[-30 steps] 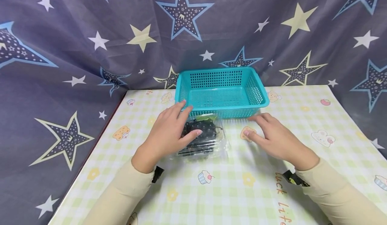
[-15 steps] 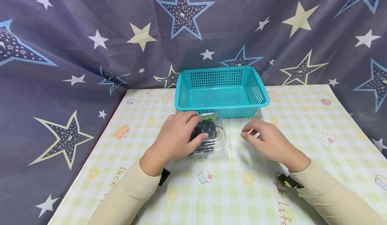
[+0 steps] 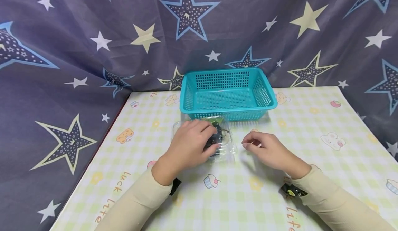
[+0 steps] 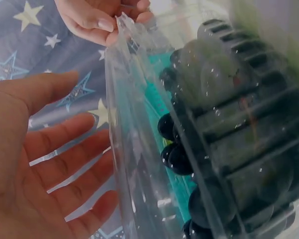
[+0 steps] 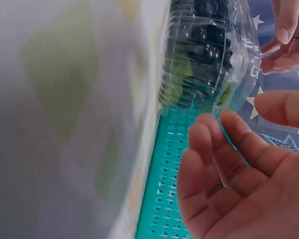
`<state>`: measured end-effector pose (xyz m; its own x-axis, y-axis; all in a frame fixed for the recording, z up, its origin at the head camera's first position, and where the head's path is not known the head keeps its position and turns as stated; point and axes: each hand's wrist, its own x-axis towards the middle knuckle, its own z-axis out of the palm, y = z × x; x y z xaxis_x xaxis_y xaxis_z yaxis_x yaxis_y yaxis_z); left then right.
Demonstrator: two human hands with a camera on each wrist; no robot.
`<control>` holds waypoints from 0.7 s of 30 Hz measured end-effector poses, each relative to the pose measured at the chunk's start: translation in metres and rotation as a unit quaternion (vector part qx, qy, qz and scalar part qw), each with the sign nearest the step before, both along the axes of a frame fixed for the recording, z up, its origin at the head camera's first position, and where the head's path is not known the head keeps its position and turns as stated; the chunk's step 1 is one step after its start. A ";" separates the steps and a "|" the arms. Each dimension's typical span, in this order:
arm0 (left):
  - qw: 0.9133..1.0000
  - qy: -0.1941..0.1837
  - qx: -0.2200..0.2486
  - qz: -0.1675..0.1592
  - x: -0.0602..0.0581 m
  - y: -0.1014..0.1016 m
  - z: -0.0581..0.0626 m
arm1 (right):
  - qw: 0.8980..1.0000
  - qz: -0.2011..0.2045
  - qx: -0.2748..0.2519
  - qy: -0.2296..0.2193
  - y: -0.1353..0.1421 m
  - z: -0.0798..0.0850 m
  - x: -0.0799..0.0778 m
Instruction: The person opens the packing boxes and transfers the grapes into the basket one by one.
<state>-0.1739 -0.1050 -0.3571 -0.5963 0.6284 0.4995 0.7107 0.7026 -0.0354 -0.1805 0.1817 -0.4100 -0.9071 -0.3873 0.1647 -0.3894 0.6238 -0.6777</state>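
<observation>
A clear plastic clamshell box (image 3: 229,147) of dark grapes (image 3: 218,137) lies on the table just in front of the teal basket. A bit of green shows at its far side. My left hand (image 3: 192,143) hovers over the box's left part, hiding much of it. In the left wrist view its fingers (image 4: 65,144) are loosely spread beside the lid, gripping nothing. My right hand (image 3: 270,151) is just off the box's right edge, thumb and fingertips loosely curled near each other. The right wrist view shows nothing in its fingers (image 5: 239,159). Whether it touches the box's rim I cannot tell.
The teal perforated basket (image 3: 228,112) stands at the back of the table against a dark star-patterned curtain (image 3: 149,17). A checked cloth (image 3: 233,203) with printed cartoons covers the table. The table's left edge (image 3: 93,155) borders the curtain.
My left hand has moved right and slightly nearer across the box. My right hand has come left and nearer, towards the box's right edge, its fingers drawn closer together.
</observation>
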 end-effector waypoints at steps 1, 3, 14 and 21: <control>1.000 0.002 -0.003 -0.001 0.000 0.001 -0.001 | 1.000 -0.001 -0.006 -0.009 -0.001 -0.001 0.000; 1.000 0.003 -0.007 -0.004 0.001 0.002 -0.002 | 0.999 0.000 -0.019 -0.027 -0.002 -0.004 0.000; 0.999 -0.007 -0.032 -0.021 0.005 0.012 -0.014 | 0.979 0.038 -0.108 -0.167 -0.007 -0.013 0.003; 0.999 -0.015 -0.043 -0.018 0.006 0.017 -0.019 | 0.973 0.053 -0.120 -0.191 -0.009 -0.015 0.003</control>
